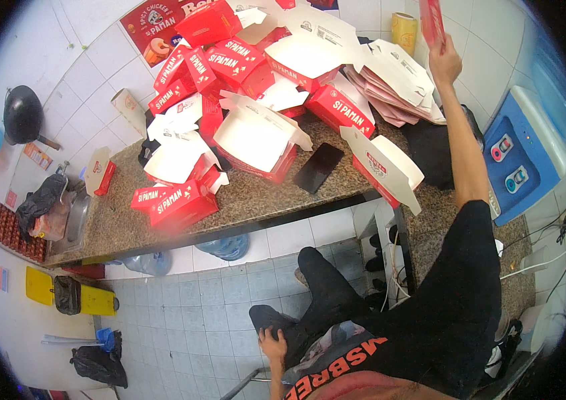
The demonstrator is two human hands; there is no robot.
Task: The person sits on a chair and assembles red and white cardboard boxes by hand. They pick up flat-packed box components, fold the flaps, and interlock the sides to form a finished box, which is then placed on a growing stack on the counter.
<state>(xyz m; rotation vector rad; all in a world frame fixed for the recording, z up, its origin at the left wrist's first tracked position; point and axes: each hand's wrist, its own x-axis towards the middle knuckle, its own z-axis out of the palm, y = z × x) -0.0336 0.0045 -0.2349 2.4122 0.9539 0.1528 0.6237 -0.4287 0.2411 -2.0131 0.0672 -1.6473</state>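
Head view: right hand (444, 63) clamps flat red carton (432, 20); left hand (273, 347) grips knee (266, 319).

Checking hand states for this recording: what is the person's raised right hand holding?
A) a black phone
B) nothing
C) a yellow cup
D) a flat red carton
D: the right hand is raised over the counter and grips a flat red carton, while the black phone lies on the counter among the folded red boxes.
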